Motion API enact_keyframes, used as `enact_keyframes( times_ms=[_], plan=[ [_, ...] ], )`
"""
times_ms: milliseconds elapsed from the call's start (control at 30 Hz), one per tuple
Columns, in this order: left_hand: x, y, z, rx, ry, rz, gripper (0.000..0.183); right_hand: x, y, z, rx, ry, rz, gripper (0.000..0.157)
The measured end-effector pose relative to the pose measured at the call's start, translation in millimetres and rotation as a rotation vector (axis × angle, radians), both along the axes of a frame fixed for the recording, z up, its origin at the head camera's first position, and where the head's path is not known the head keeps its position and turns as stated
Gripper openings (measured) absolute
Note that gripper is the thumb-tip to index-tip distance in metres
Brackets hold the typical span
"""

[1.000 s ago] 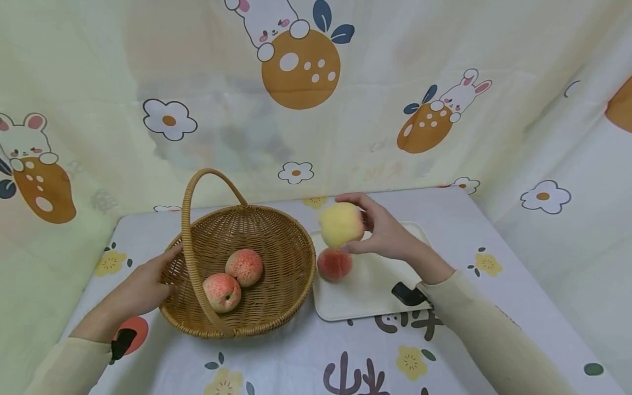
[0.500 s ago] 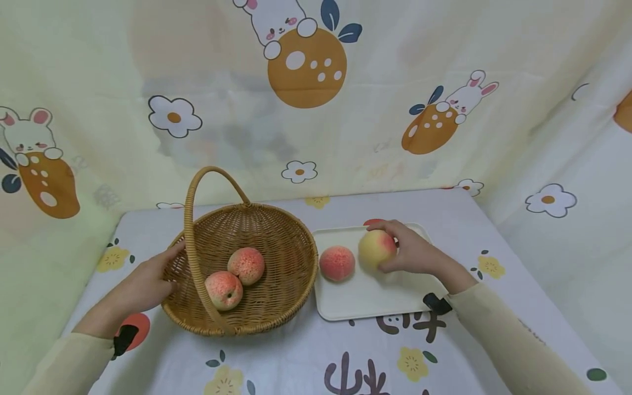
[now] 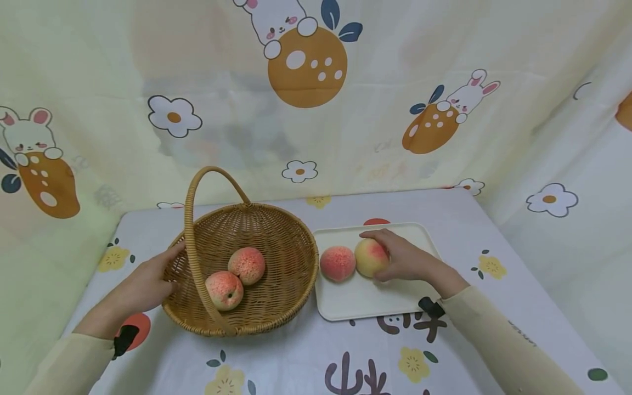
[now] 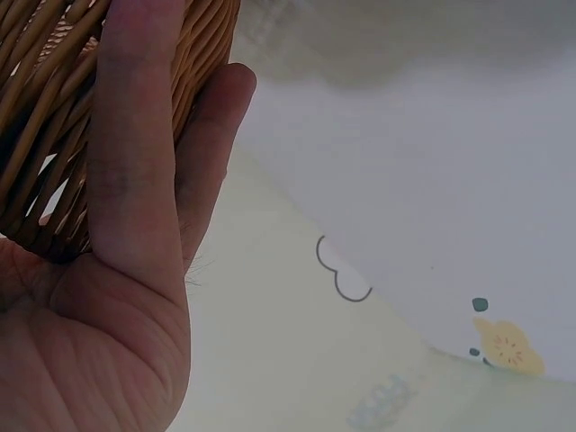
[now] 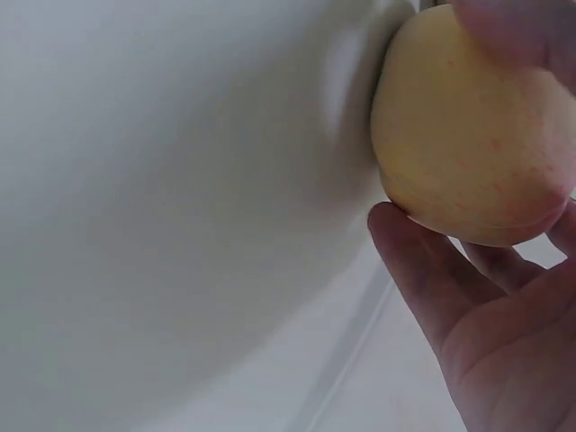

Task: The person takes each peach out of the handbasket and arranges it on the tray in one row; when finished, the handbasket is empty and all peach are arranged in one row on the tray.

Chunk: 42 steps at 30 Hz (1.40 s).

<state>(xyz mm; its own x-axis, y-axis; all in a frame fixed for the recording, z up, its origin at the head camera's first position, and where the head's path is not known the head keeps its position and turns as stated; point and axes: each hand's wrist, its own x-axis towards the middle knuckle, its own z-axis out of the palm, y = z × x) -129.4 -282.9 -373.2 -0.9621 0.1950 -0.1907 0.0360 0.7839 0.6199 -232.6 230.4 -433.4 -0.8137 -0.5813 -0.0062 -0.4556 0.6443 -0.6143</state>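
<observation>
My left hand (image 3: 142, 285) grips the left rim of a round wicker basket (image 3: 283, 247), which has a tall arched handle. In the left wrist view, its fingers (image 4: 135, 153) lie against the woven wall. Two speckled red-pink peaches (image 3: 247, 266) sit side by side in the basket's lower left. To the right, a yellow peach (image 3: 369, 258) with a red blush stands on a cream tray (image 3: 355, 304). My right hand (image 3: 407, 258) holds this peach from its right side, thumb and fingers curled around it. Just left of it, a reddish-pink peach (image 3: 338, 263) rests on the tray.
The basket's right rim meets the tray's left edge. A printed white cloth (image 3: 291, 362) covers the table. Behind it hangs a pale curtain (image 3: 222, 71) with rabbit and flower prints, which continues along both sides.
My right hand has brought the yellow peach down from above the reddish one onto the tray, to its right, then shifted it slightly left. My left hand stays at the basket rim.
</observation>
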Motion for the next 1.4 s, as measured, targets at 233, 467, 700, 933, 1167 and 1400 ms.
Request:
enact_keyframes(
  times_ms=[233, 467, 700, 933, 1167, 1400],
  plan=[
    [0.1, 1, 1.9, 0.001, -0.015, 0.009, 0.085, 1.9, -3, -1.0, -0.010, -0.003, -0.003, 0.088],
    [0.1, 1, 0.8, -0.001, 0.006, -0.002, 0.085, 3.0, -11, 3.1, 0.005, -0.020, 0.017, 0.093],
    [0.9, 0, 1.8, -0.006, 0.013, -0.008, 0.086, -4.1, -34, 37.5, -0.058, 0.002, 0.038, 0.103],
    [2.3, 0, 1.7, -0.019, 0.006, -0.009, 0.086, -12.3, -94, 86.7, -0.266, -0.025, 0.096, 0.105],
    [2.8, 1, 2.7, -0.011, 0.023, -0.022, 0.086, -17.8, -151, 122.6, -0.318, -0.056, 0.220, 0.097],
    [2.2, 3, 3.8, -0.009, 0.029, -0.018, 0.085, -28.0, -195, 135.4, -0.189, -0.027, 0.306, 0.061]
  ],
)
